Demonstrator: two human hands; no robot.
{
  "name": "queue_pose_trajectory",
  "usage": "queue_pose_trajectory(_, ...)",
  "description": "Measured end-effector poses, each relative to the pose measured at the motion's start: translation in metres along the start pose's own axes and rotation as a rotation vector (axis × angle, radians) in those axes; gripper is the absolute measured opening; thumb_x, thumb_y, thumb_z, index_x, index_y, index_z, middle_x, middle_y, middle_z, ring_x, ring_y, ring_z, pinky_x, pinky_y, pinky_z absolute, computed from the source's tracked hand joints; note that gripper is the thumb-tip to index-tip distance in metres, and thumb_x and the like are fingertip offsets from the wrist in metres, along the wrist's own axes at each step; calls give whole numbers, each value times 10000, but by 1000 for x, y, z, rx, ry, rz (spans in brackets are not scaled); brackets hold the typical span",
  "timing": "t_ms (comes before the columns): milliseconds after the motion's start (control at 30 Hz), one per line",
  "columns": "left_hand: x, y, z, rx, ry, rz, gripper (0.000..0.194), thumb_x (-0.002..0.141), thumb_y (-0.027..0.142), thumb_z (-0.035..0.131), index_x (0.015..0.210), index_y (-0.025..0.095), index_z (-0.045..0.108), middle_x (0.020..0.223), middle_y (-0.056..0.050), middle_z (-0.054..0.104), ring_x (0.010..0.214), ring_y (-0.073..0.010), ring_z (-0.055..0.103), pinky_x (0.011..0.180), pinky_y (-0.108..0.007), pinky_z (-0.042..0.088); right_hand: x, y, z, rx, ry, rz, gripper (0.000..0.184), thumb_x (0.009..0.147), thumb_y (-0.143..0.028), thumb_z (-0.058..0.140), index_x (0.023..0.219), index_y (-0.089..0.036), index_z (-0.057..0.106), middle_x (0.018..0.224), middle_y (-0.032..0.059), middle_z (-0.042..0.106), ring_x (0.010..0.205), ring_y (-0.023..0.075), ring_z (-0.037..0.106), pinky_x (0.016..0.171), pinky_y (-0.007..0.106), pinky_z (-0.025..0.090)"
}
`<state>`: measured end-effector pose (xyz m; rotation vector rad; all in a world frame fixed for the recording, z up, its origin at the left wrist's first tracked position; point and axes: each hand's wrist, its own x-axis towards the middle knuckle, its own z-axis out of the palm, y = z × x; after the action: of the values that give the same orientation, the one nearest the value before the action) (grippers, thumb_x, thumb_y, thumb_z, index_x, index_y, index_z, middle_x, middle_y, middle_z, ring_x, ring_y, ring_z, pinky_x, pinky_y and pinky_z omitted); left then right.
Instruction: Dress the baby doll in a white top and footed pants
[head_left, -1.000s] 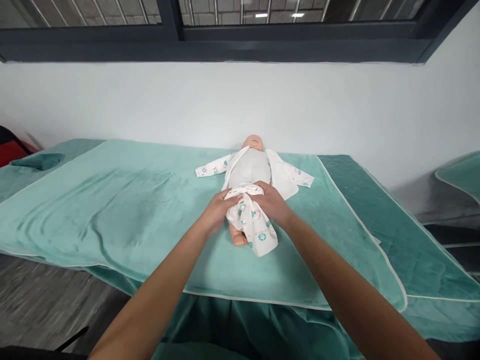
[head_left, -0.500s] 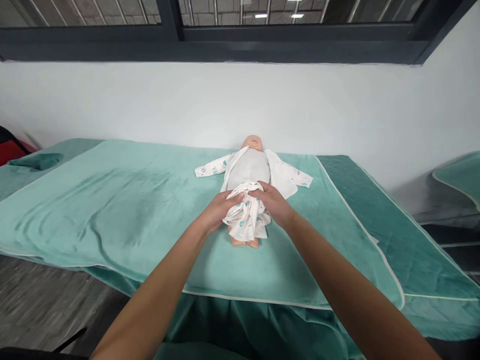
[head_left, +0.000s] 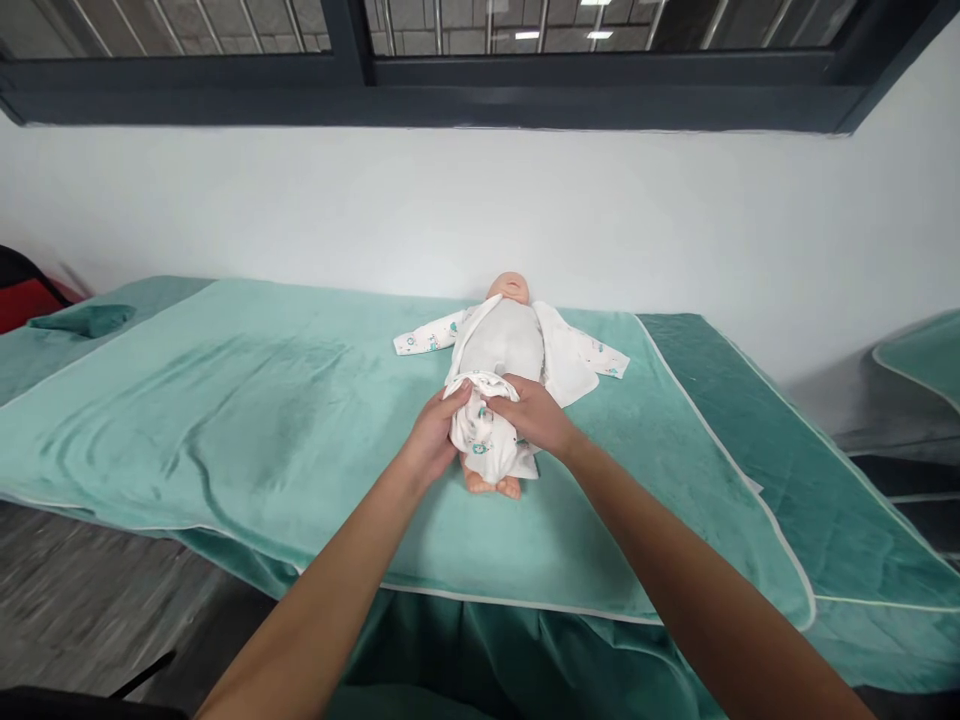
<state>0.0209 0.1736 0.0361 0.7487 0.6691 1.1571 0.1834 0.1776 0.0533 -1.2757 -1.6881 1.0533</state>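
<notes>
"Where was the doll?"

"The doll [head_left: 511, 287] lay on its back on the pale green blanket [head_left: 262, 420], head toward the white wall [head_left: 450, 210] and bare feet [head_left: 508, 488] toward the person."

"And the hands?"

"Both were on the printed garment [head_left: 484, 440], which lay bunched over the doll's lower body. The left hand [head_left: 433, 435] had its thumb on top of the gathered edge, the cloth pinched beneath it. The right hand [head_left: 534, 415] held the same edge from the other side, its thumb pointing inward."

"How tight was each grip?"

"Closed on the fabric, as far as I could see. Several fingertips were hidden behind the folds, so I couldn't tell exactly where they sat."

"Were the legs inside the garment?"

"I couldn't tell. Only the feet showed, just past its lower end."

"What else was the doll wearing?"

"A white jacket [head_left: 574, 355], spread apart over the pale grey torso [head_left: 501, 340]. Its printed sleeves stretched out to both sides, and the panel on the person's right was folded outward onto the blanket."

"What lay around it?"

"The blanket covered much of the bed [head_left: 765, 430], whose darker green cover showed on the right. A dark window frame [head_left: 600, 98] ran above the wall, and a red and black item [head_left: 26, 305] stood at the far left."
</notes>
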Motion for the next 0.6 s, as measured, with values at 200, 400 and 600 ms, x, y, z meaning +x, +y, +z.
queue_pose_trajectory(200, -30, -3, 4, 49, 113, -36, 440, 747, 437, 831, 1043, 131, 717, 928, -79, 755, 786, -190, 687, 684, -267, 498, 2, 2, 0, -223, -55, -73, 180, 823, -412, 676, 839, -233, 685, 837, 8, 710, 806, 207, 607, 702, 292, 436)
queue_pose_trajectory(400, -70, -11, 24, -58, 285, -87, 387, 756, 385, 823, 1016, 116, 725, 921, -74, 747, 737, -147, 656, 624, -223, 482, 5, 2, -4, -418, -163, -87, 137, 853, -354, 648, 854, -221, 683, 939, 21, 732, 857, 197, 637, 715, 274, 419)
queue_pose_trajectory(600, -91, -19, 36, -108, 371, -198, 361, 812, 344, 770, 1051, 79, 712, 928, -122, 756, 686, -159, 658, 571, -240, 497, 2, 2, -11, -381, -270, -119, 168, 859, -287, 587, 930, -217, 722, 1031, 12, 742, 950, 193, 656, 799, 274, 449)
